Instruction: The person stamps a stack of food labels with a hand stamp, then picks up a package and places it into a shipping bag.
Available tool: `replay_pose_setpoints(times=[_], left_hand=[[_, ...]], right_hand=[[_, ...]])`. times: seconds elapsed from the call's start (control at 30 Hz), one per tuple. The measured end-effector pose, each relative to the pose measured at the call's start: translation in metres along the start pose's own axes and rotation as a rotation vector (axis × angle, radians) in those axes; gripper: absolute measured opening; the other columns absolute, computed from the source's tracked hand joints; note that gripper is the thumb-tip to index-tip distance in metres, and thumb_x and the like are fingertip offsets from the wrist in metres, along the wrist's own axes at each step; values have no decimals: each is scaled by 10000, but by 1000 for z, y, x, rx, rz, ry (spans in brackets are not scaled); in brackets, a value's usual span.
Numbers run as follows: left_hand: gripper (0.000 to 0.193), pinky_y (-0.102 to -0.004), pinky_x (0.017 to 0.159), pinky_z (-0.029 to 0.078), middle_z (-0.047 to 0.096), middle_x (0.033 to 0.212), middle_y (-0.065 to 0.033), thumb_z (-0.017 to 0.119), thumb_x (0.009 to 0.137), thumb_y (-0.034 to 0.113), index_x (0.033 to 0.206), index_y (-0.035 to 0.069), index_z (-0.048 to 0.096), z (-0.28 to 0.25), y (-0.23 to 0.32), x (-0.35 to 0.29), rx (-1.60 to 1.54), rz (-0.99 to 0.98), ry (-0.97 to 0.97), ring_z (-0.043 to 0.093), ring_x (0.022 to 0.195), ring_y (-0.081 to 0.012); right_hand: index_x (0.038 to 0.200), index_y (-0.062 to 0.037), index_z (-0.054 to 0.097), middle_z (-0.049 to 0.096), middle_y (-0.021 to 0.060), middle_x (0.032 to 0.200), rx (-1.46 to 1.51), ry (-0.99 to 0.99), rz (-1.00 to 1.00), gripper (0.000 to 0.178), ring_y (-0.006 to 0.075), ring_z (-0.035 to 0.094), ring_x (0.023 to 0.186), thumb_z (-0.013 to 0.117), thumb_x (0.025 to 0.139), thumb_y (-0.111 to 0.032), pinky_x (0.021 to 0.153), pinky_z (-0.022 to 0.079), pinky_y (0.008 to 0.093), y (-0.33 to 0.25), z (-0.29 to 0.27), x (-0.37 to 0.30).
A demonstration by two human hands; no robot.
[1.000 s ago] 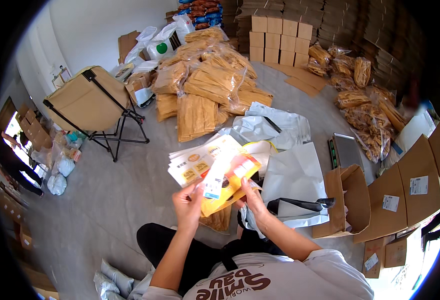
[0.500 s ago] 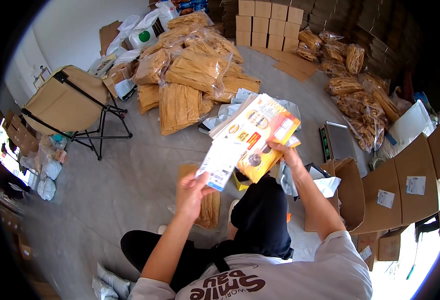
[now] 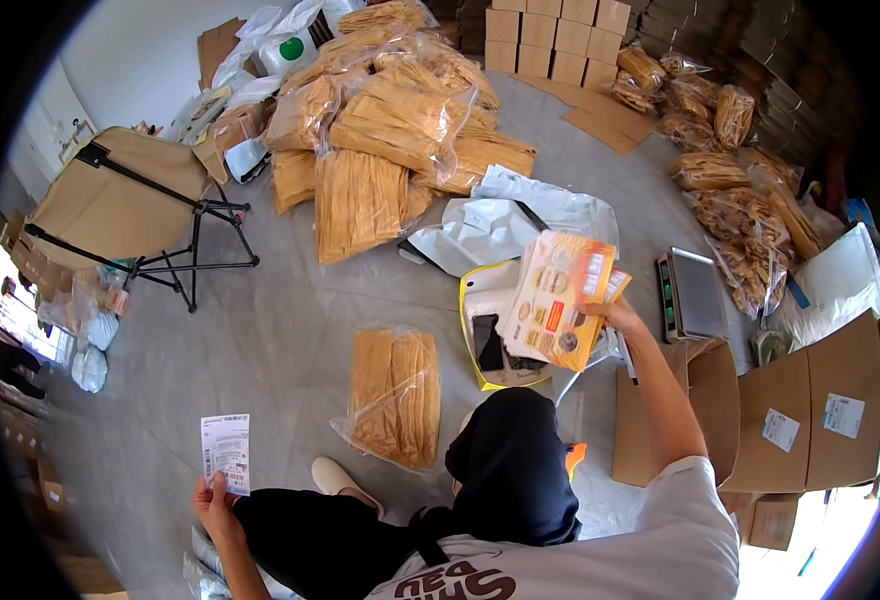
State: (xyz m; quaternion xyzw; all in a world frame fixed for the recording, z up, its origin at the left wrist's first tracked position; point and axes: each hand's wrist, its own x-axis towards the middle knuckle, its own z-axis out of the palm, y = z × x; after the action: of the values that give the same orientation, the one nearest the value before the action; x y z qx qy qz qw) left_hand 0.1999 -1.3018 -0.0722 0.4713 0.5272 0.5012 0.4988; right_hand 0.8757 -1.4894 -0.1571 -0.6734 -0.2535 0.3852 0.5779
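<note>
At the lower left, my left hand (image 3: 220, 508) is closed on the bottom edge of a white printed shipping label (image 3: 226, 450), thumb on top. My right hand (image 3: 615, 315) grips a fanned stack of yellow-orange printed cards (image 3: 552, 305) by its right side. The stack hangs over a yellow-rimmed open box (image 3: 468, 300) with something black inside. Between my hands, a clear bag of flat tan dried strips (image 3: 395, 395) lies on the floor in front of my feet. Beyond the box, grey-white plastic mailing bags (image 3: 480, 235) lie spread out.
A large pile of bagged tan strips (image 3: 390, 120) rises ahead. To its left stands a folding chair (image 3: 120, 195). A flat scale (image 3: 695, 290) and open cardboard cartons (image 3: 775, 390) are at the right. Small boxes (image 3: 555, 40) are stacked at the back.
My left hand has moved away to the lower left with the label, apart from the stack. My right hand has shifted slightly right and down, still holding the cards.
</note>
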Motion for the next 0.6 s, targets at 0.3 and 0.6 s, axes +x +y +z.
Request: replay_pose_setpoints(times=[0.3, 0.6], left_hand=[[112, -225, 552, 501, 678, 822, -56, 626, 873, 100, 949, 22, 652, 3, 5, 9, 105, -103, -26, 637, 659, -114], [126, -212, 553, 496, 681, 823, -54, 632, 872, 111, 954, 18, 655, 0, 1, 9, 97, -118, -18, 637, 660, -105]], right_hand=[[1071, 2, 589, 662, 189, 973, -1176, 252, 260, 618, 308, 662, 859, 854, 577, -257, 726, 539, 382, 177, 6, 38], [860, -24, 624, 645, 223, 939, -1427, 158, 149, 134, 385, 628, 923, 552, 798, -119, 780, 518, 460, 155, -8, -18]])
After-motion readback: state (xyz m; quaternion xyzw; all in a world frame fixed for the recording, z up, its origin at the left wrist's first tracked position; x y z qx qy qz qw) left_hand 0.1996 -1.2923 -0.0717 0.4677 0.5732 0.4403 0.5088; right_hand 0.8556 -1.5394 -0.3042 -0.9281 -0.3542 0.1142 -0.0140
